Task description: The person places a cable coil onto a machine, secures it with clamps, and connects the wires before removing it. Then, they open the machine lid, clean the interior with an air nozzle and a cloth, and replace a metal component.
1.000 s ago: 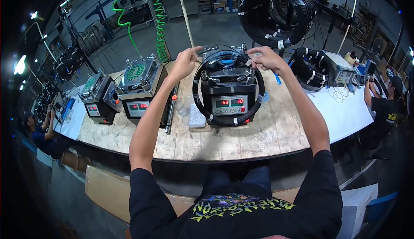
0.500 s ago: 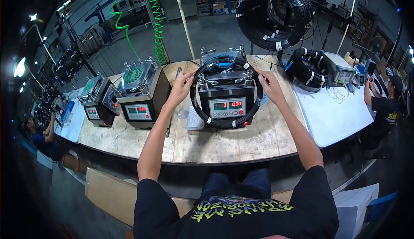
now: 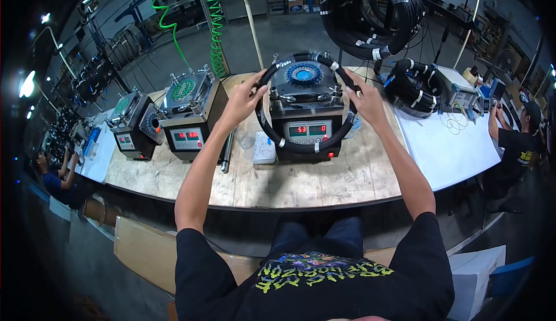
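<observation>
A black cable coil (image 3: 266, 126), bound with white tape bands, is held up between my two hands. My left hand (image 3: 246, 97) is closed round its left side. On the opposite side, my right hand (image 3: 365, 97) grips the coil with fingers wrapped round it. Through the ring shows a polishing machine (image 3: 306, 114) with a red digital display reading 53 and 0. On that machine's top plate lies a blue ring-shaped fixture (image 3: 303, 74), also seen through the coil.
Two similar machines, a nearer one (image 3: 193, 115) and a farther one (image 3: 128, 125), stand left on the wooden bench (image 3: 249, 189). A small clear tub (image 3: 264, 152) sits beside my machine. Black coils (image 3: 414, 89) lie right. Two people work at the sides.
The coil has risen and tilted back in my hands, uncovering the blue fixture. The machine's display has gone from 3 and 0.30 to 53 and 0.
</observation>
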Tool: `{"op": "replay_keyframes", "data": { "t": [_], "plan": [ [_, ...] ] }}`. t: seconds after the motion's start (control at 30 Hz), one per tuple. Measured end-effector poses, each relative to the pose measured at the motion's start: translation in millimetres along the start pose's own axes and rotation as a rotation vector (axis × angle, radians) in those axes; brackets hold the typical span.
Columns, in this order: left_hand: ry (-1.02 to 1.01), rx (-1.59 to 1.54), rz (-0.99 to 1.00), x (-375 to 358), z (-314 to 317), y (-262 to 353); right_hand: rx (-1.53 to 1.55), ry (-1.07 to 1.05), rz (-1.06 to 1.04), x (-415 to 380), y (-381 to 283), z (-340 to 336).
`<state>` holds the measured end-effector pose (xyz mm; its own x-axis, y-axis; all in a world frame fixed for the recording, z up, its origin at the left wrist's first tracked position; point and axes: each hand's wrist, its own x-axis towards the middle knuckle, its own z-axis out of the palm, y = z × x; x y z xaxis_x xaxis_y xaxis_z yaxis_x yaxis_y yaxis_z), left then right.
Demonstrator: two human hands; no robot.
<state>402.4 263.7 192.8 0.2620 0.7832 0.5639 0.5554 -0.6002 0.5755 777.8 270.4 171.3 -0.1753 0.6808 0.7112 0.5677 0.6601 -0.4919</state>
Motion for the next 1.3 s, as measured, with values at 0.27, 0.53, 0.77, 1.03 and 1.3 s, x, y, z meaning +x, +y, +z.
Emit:
{"op": "replay_keyframes", "data": {
  "t": [0.27,0.53,0.77,1.03,1.3],
  "plan": [
    [-0.162,0.188,-0.051,-74,-23,85,-0.179,-0.246,0.078,-64,-61,-61],
    [-0.532,0.053,-0.25,-202,48,30,-0.201,-0.787,0.292,-198,-37,-27],
    [-0.484,0.09,-0.424,-229,88,-13,-0.196,-0.799,0.339,-227,1,10],
    [-0.315,0.007,-0.362,-170,43,-9,0.175,-0.672,0.275,-176,57,8],
    [0.093,-0.213,-0.213,-23,32,-14,0.433,-0.335,0.443,19,52,12]
  ]
}}
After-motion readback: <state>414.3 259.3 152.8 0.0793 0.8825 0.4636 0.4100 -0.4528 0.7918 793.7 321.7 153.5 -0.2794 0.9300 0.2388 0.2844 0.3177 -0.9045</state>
